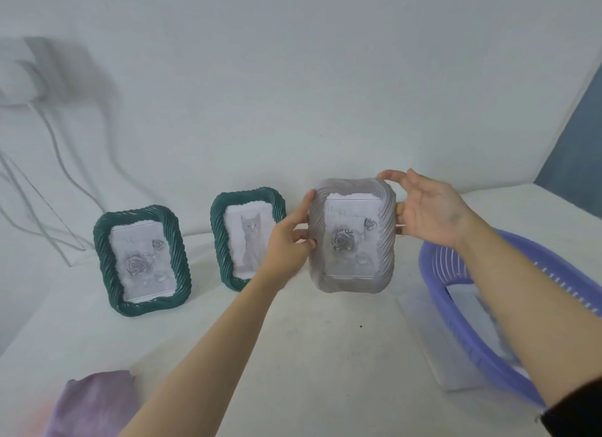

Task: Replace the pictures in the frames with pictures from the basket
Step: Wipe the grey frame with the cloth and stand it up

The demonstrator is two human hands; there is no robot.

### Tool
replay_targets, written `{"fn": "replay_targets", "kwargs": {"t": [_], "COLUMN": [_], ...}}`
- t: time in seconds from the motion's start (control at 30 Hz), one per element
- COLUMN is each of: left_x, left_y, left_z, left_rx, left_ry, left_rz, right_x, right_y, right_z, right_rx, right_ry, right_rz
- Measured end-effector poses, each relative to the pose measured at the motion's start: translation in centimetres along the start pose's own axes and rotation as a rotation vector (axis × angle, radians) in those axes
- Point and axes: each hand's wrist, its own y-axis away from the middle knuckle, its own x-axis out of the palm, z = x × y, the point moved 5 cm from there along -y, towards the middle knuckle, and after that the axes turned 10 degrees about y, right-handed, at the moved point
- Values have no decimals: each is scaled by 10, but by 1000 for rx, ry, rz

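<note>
**A:** Where's the grey frame?

**B:** Up off the surface, face toward the person, between both hands. The left hand grips its left edge, thumb on the front. The right hand cups the right edge, fingertips over the top corner. The basket sits just right of it, with white pictures inside.

**A:** What's the risk?

**B:** Mostly the grip. The frame hangs by its edges only, and its moulding looks smooth and rounded. My guess is the back has to be opened next. If one hand lets go for that, the frame could twist out of the other and drop.

**A:** Onto what?

**B:** Bare surface, or the clear sheet lying beside the basket. The glazing could crack, or the rose print slide out crooked.

**A:** And the others?

**B:** The cat frame stands right behind the left wrist, and the rose frame further left. A careless elbow swing could tip the cat one. The right forearm crosses over the basket rim, so a quick pull back might drag it.
</note>
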Motion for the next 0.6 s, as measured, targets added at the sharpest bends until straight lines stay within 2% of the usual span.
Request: {"fn": "replay_targets", "kwargs": {"t": [0.23,0.6], "left_x": [11,12], "left_y": [-14,-45], "left_z": [14,40], "left_rx": [9,17], "left_ry": [23,13], "left_rz": [-34,-118], "right_x": [-16,-24], "right_y": [-23,-45], "right_z": [-16,-21], "right_rx": [83,24], "right_ry": [87,130], "right_rz": [-53,-122]}}
